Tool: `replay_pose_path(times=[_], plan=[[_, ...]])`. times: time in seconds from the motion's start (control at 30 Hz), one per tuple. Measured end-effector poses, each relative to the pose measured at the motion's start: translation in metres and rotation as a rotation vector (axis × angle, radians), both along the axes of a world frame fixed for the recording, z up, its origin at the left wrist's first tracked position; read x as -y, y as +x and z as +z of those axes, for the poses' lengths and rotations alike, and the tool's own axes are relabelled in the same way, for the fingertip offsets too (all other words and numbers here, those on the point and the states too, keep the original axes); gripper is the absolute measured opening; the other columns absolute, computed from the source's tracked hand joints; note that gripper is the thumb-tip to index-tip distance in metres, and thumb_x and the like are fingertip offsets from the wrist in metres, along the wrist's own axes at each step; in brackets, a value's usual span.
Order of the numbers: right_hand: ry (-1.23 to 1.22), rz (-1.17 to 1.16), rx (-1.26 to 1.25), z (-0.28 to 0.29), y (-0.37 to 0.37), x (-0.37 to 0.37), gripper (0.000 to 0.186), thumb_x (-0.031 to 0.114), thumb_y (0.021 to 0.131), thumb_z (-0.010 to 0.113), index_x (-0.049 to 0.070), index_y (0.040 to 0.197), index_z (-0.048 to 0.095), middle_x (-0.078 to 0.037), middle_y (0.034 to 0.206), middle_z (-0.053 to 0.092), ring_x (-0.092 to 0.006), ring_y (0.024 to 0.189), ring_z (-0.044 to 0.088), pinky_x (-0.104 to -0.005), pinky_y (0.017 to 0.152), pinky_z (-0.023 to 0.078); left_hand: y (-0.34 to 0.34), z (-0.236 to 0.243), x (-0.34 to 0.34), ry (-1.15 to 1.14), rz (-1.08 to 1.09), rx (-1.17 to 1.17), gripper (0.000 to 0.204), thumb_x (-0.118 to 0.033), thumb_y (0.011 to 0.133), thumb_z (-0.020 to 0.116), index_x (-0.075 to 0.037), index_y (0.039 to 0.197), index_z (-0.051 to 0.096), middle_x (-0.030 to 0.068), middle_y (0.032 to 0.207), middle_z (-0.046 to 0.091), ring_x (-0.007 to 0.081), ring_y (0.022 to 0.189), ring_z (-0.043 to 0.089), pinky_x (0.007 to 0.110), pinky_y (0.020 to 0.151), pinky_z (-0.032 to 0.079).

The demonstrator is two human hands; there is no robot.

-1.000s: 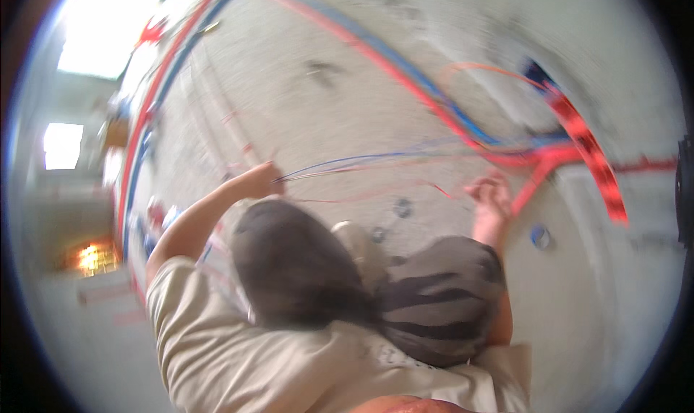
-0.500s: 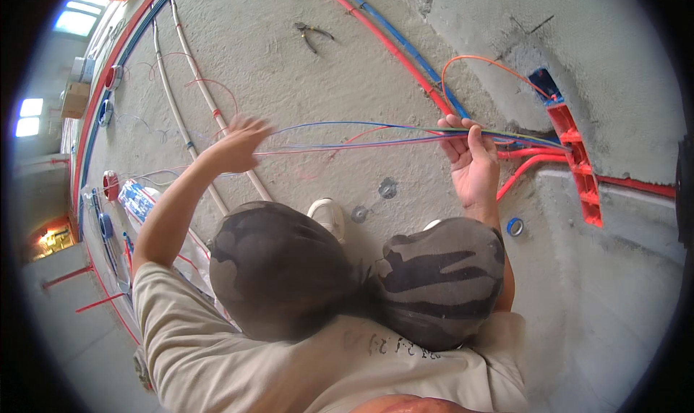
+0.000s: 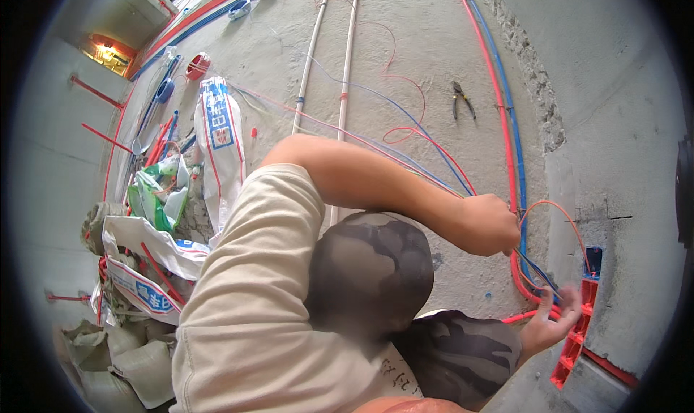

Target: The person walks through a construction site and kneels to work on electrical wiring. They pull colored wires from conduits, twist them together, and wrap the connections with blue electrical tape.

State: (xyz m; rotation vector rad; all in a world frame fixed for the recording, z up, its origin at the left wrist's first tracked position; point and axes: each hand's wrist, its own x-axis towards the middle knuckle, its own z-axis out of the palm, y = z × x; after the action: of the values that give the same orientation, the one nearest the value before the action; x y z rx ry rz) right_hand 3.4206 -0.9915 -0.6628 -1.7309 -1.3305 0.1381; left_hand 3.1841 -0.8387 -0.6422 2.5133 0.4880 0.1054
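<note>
My left hand [image 3: 490, 225] is closed in a fist around a bundle of thin electrical wires [image 3: 535, 270], with its arm reaching across my raised knee. From the fist the wires run on toward a red junction box strip [image 3: 576, 341] set in the wall's foot. Beside that strip my right hand [image 3: 555, 322] has its thumb and fingers apart, slightly blurred. The wires pass at its fingertips, and I see no firm grip there. On the other side of the fist, blue, red and pale wires [image 3: 405, 157] trail back across the floor. An orange wire [image 3: 553, 202] arches into a blue box [image 3: 593, 260].
Black-handled pliers [image 3: 463, 102] lie on the concrete floor. Red and blue conduits [image 3: 506, 102] run along the wall. Two pale pipes [image 3: 345, 73] cross the floor. At left are wire coils [image 3: 197, 66], white woven sacks [image 3: 219, 134] with scraps, and filled bags [image 3: 141, 369].
My left hand has swung right from the wires' far stretch and closed near the box strip. My right hand has shifted closer to the strip and loosened. The view has turned leftward.
</note>
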Motion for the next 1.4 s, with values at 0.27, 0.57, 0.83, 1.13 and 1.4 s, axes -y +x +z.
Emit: replay_pose_path(times=[0.27, 0.57, 0.83, 1.13, 1.4], plan=[[-0.130, 0.141, 0.293, 0.017, 0.036, -0.026, 0.014, 0.000, 0.087, 0.074, 0.000, 0.100, 0.069, -0.015, 0.090, 0.071, -0.0281, 0.082, 0.070, -0.0389, 0.074, 0.054, -0.098, 0.022, -0.059, 0.311, 0.355, -0.192, 0.012, -0.009, 0.086, 0.062, -0.011, 0.093, 0.071, 0.0116, 0.083, 0.072, 0.0329, 0.078, 0.073, 0.046, 0.066, 0.058], [-0.251, 0.213, 0.303, 0.041, 0.063, -0.040, 0.014, -0.004, 0.089, 0.068, -0.002, 0.102, 0.066, -0.012, 0.089, 0.068, -0.0238, 0.078, 0.064, -0.0371, 0.074, 0.051, -0.328, 0.052, -0.125, 0.774, 1.127, -0.010, 0.011, -0.015, 0.091, 0.066, -0.008, 0.094, 0.074, 0.0131, 0.073, 0.069, 0.0340, 0.074, 0.072, 0.046, 0.068, 0.056], [-0.011, 0.054, 0.107, 0.090, 0.086, -0.046, 0.024, 0.005, 0.096, 0.062, -0.001, 0.119, 0.066, -0.012, 0.108, 0.069, -0.0221, 0.096, 0.067, -0.0345, 0.086, 0.053, -0.270, 0.195, -0.180, 1.310, 0.911, 0.032, 0.028, -0.020, 0.091, 0.065, -0.011, 0.117, 0.070, 0.0111, 0.109, 0.071, 0.0303, 0.091, 0.072, 0.045, 0.072, 0.055], [0.239, -0.200, 0.573, 0.152, 0.120, -0.035, 0.032, 0.032, 0.095, 0.066, 0.003, 0.110, 0.069, -0.013, 0.086, 0.065, -0.0295, 0.076, 0.064, -0.0431, 0.065, 0.051, -0.162, 0.313, -0.212, 1.187, 0.615, 0.289, 0.035, -0.024, 0.096, 0.062, -0.012, 0.129, 0.065, 0.0108, 0.124, 0.067, 0.0279, 0.105, 0.069, 0.043, 0.088, 0.052], [0.191, -0.564, 0.150, 0.186, 0.196, 0.037, 0.033, 0.023, 0.103, 0.059, 0.000, 0.125, 0.068, -0.005, 0.081, 0.061, -0.0151, 0.073, 0.060, -0.0330, 0.064, 0.050, -0.173, 0.271, -0.193, 0.798, 0.636, 0.146, 0.034, -0.022, 0.101, 0.060, -0.007, 0.130, 0.066, 0.0119, 0.127, 0.068, 0.0254, 0.112, 0.067, 0.037, 0.098, 0.049]])
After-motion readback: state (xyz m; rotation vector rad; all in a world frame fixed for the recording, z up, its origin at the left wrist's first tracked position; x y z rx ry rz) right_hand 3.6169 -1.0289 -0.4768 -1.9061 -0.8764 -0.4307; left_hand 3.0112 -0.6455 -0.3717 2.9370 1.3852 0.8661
